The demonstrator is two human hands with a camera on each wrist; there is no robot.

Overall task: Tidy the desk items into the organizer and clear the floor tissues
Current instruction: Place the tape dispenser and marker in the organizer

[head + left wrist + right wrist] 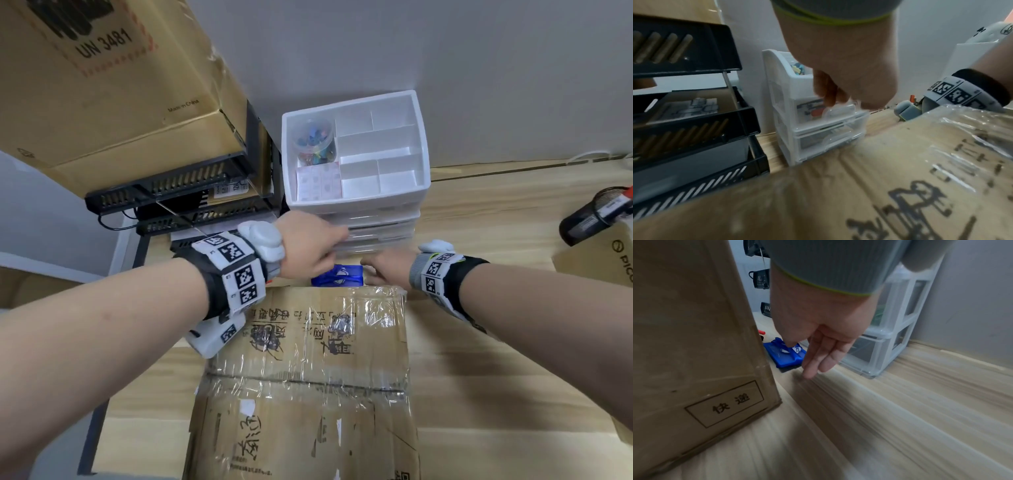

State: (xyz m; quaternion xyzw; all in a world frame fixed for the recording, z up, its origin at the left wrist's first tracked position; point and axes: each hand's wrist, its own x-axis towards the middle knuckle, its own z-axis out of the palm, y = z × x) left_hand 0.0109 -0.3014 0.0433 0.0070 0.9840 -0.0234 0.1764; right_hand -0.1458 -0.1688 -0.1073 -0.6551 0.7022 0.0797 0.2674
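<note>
Reaching right hand (pixel 818 331), fingers loosely spread, toward flat blue plastic packet (pixel 786 353). Left hand (pixel 840 68) pinches clear organizer drawer handle (pixel 838 111). Packet probably light, slick; grip edges.

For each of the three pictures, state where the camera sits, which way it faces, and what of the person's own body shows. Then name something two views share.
Head: worn on the head, looking forward and down at the desk; both forearms and hands show.
Left wrist: looks along the left hand at the organizer; fingers curl at a drawer handle; the other wrist shows at right.
Right wrist: looks along the right hand, fingers straight, toward the blue item.
Shared: the cardboard box and organizer appear in all three.
</note>
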